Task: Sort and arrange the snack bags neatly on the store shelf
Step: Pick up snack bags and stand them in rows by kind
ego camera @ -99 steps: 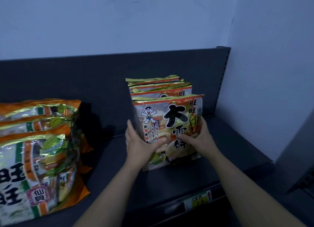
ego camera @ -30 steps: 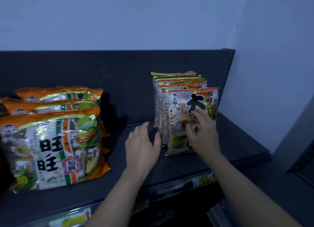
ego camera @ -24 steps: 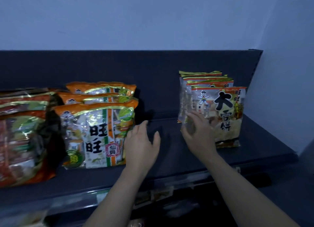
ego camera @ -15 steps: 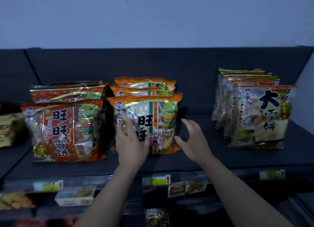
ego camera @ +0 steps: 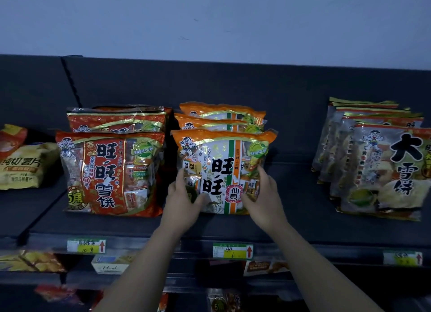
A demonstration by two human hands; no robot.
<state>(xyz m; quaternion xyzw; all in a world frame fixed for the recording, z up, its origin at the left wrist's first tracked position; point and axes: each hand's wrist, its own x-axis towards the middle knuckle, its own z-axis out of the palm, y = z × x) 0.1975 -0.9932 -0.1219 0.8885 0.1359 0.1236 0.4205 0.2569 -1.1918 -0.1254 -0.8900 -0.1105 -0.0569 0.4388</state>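
The front orange bag (ego camera: 224, 169) is held upright at the middle of the shelf (ego camera: 291, 218), set back a little from the front edge, with its printed face turned forward. It is gripped low down by both hands. The left hand (ego camera: 182, 202) is wrapped round the lower left edge, with the fingers pointed up along the side and the thumb pressed on the printed face. The right hand (ego camera: 263, 195) is wrapped round the lower right edge in the same way, with the thumb laid across the front beside the red seal. Two more orange bags (ego camera: 221, 112) are stood directly behind it, towards the back panel (ego camera: 233, 85), and only their top bands are seen. Just to the left a row of red bags (ego camera: 109, 171) is stood upright; whether it touches the orange row cannot be told. Towards the right end of the shelf, well apart from the orange row, four pale bags (ego camera: 391, 169) are lined up one behind another, each stepped slightly to the right. At the left end a yellow bag (ego camera: 23, 164) is laid leaning back. Price tags (ego camera: 233, 251) are fixed along the front edge below the rows
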